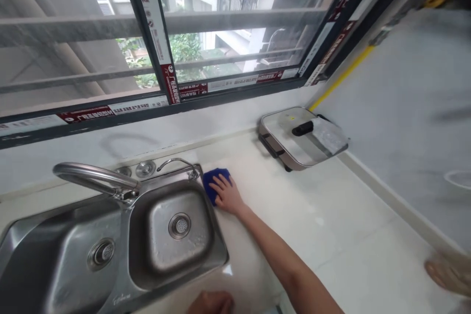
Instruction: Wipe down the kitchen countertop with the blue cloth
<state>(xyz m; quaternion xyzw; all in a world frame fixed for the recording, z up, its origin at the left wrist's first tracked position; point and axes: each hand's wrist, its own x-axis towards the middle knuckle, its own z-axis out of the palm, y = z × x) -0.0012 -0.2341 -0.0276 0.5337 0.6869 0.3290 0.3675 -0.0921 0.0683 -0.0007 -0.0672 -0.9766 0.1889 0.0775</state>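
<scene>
A blue cloth (210, 184) lies on the pale counter beside the right rim of the sink. My right hand (225, 194) presses it down against the countertop, fingers somewhat spread over it and the thumb near its lower edge. Low in the head view, my left hand (210, 302) is at the counter's front edge, its fingers curled in. Whether it holds anything is hidden. The double steel sink (123, 240) sits left of both hands, with a drain in each basin. A curved steel faucet (95, 176) and a thin small tap (176, 161) stand behind it.
A square electric pan (287, 142) with a glass lid and black handles stands at the counter's back right corner. Behind the sink is a window (235, 49) with a dark frame. A yellow pipe (342, 78) runs along the right wall. A blurred shape (447, 274) shows at lower right.
</scene>
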